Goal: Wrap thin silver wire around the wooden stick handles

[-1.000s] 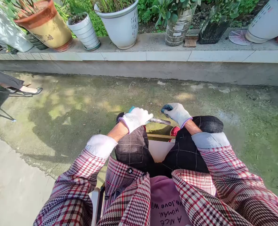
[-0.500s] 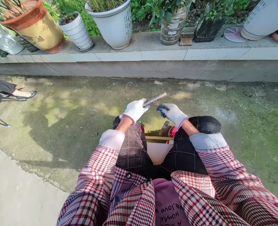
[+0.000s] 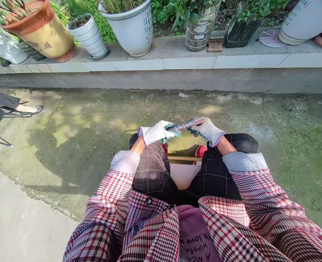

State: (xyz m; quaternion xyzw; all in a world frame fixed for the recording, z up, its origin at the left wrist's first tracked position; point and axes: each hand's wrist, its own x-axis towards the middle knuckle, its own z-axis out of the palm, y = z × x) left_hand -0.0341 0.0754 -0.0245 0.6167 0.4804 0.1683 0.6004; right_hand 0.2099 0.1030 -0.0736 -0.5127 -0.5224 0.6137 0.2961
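Observation:
A short wooden stick (image 3: 183,125), its middle wound with dark, shiny wire or cord, lies slantwise above my knees. My left hand (image 3: 159,132), in a white knit glove with a bluish-green palm, is closed around its left end. On the right, my gloved right hand (image 3: 207,130) has its fingers closed on the stick near the bare end, which sticks out above the hand. A small round brown end (image 3: 195,134) shows just under my right fingers; what it belongs to is hidden.
Red shoes (image 3: 200,150) and a wooden bar (image 3: 184,158) show between my knees. Ahead runs a low tiled ledge (image 3: 188,64) with several potted plants, among them a white pot (image 3: 130,29). A person's foot (image 3: 31,109) is at far left, beside thin metal legs.
My right hand has moved onto the stick, where before it was just below and apart from it. The stick and my left hand have shifted slightly right and down.

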